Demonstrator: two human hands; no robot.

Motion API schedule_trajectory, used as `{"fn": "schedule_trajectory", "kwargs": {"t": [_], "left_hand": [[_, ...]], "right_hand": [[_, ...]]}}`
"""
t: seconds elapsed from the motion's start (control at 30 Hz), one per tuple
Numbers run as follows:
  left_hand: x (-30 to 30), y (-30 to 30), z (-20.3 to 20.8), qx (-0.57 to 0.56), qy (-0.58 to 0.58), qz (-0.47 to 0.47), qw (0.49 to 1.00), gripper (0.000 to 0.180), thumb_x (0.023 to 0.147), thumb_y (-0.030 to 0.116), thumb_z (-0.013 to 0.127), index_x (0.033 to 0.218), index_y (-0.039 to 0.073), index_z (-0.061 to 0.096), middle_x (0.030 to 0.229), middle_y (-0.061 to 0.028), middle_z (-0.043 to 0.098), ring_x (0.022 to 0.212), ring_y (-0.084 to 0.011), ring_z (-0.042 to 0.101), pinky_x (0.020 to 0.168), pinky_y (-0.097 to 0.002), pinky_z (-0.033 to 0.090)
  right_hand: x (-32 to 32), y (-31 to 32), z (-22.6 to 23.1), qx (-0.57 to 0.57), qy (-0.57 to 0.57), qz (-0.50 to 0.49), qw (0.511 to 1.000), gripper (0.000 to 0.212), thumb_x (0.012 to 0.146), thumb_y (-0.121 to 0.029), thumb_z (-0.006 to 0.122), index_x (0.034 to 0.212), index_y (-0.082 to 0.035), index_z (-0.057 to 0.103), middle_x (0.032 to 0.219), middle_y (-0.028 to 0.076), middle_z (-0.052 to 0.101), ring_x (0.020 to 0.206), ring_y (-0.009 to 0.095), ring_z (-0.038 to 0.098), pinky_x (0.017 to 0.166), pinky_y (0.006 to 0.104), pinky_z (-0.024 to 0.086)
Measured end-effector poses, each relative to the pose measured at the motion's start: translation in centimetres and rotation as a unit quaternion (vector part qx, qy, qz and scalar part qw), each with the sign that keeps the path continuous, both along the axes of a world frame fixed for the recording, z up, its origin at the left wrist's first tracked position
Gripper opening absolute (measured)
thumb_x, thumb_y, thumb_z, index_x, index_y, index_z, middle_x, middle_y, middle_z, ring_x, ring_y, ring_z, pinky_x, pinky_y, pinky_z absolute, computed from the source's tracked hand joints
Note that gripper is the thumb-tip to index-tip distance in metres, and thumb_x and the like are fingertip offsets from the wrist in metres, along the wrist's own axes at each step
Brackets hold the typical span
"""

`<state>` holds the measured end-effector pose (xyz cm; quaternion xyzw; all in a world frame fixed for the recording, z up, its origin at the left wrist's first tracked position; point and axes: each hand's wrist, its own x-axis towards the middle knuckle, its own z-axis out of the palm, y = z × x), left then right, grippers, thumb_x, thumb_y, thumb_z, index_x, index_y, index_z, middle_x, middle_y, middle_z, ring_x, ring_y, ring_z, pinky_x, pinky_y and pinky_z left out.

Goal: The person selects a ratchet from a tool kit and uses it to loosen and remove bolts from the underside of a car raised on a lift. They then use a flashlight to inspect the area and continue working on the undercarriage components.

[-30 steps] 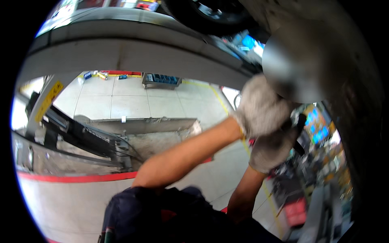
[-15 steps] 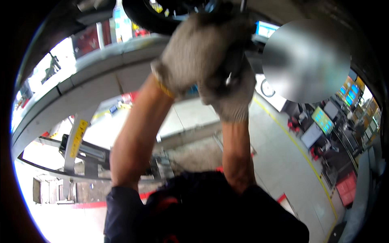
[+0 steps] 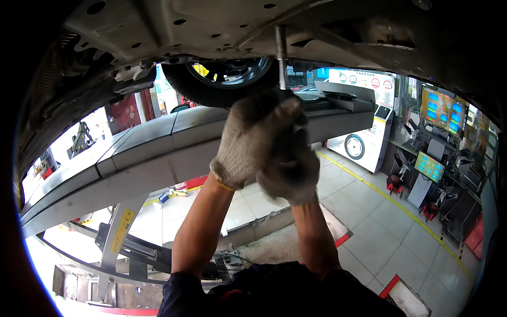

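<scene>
Both my hands wear knitted work gloves, darkly soiled on the fingers, and are raised close together under a car's underbody [image 3: 206,31]. My left hand [image 3: 251,140] is closed around the upper part of a dark socket wrench, whose body is mostly hidden by the gloves. Just below and to its right, my right hand [image 3: 296,174] is closed on the lower part, slightly blurred. From the tool a long metal socket extension [image 3: 282,68] rises upright. Its thicker top end meets the underbody.
A grey lift platform [image 3: 153,148] runs across behind my hands, with a car tyre [image 3: 211,87] above it. A slanted lift leg [image 3: 119,232] stands at left. To the right are a white machine cabinet [image 3: 362,137], screens [image 3: 442,110] and a yellow floor line [image 3: 380,193].
My view has tilted up, so the underbody and the socket extension now show. My hands appear lower in the picture, still together on the tool.
</scene>
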<state>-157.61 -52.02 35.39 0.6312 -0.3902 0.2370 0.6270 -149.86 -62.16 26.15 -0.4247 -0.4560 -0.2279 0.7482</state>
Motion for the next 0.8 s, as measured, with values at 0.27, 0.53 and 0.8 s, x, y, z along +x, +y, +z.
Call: {"fn": "schedule_trajectory", "kwargs": {"t": [0.27, 0.53, 0.8], "left_hand": [[0.4, -0.5, 0.3, -0.005, -0.017, 0.006, 1.000, 0.028, 0.099, 0.023, 0.065, 0.097, -0.004, 0.070, 0.088, -0.0115, 0.073, 0.079, -0.0118, 0.066, 0.072, -0.0287, 0.053], [0.7, -0.1, 0.0, -0.033, 0.001, -0.015, 0.999, 0.028, 0.100, 0.024, 0.065, 0.101, -0.003, 0.071, 0.087, -0.0099, 0.075, 0.075, -0.0118, 0.066, 0.069, -0.0285, 0.053], [1.6, -0.3, -6.4, -0.156, 0.042, -0.125, 0.979, 0.050, 0.105, 0.031, 0.060, 0.139, -0.003, 0.051, 0.120, -0.0118, 0.064, 0.105, -0.0154, 0.062, 0.092, -0.0293, 0.053]], "right_hand": [[-1.4, -0.6, 0.2, 0.001, -0.125, -0.280, 0.952, 0.028, 0.105, -0.024, 0.053, 0.124, -0.005, 0.062, 0.084, 0.007, 0.071, 0.062, 0.020, 0.067, 0.061, 0.0298, 0.055], [-5.3, -0.9, 2.6, -0.042, -0.104, -0.308, 0.945, 0.037, 0.106, -0.034, 0.054, 0.119, -0.002, 0.064, 0.075, 0.005, 0.066, 0.061, 0.013, 0.064, 0.059, 0.0298, 0.052], [-2.7, -1.3, 0.6, 0.005, 0.124, -0.030, 0.992, 0.039, 0.107, -0.037, 0.055, 0.106, -0.001, 0.068, 0.091, 0.008, 0.069, 0.086, 0.016, 0.066, 0.073, 0.0328, 0.053]]}}
